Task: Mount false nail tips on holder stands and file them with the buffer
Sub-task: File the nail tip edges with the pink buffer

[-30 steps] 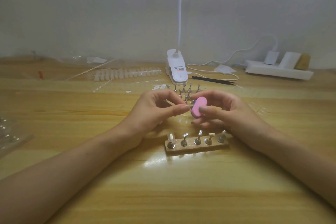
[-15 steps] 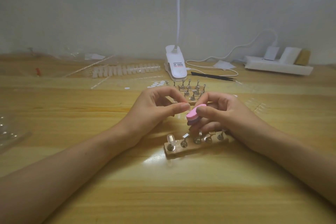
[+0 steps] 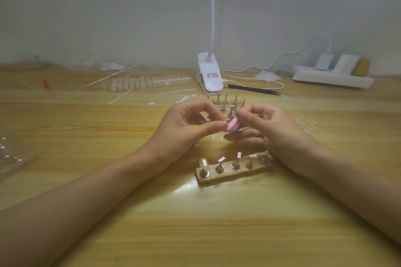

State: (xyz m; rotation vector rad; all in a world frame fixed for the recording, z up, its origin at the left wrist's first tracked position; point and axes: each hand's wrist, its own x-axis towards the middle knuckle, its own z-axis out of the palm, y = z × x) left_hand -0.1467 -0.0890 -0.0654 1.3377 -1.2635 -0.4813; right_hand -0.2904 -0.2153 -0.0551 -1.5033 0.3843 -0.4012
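**Tilting the buffer up**

Has tipped the pink buffer [image 3: 232, 126] from flat to slanted since half a second ago. Clamps it in the right hand [image 3: 268, 130] grip, thumb above. Sets the left hand [image 3: 184, 130] at its 9 o'clock, thumb tip at the edge; cannot tell if gripping anything. Leaves the holder stand [image 3: 235, 172] on the tabletop [image 3: 217, 223] at 6 o'clock, one nail tip [image 3: 204, 163] on its 9 o'clock peg.
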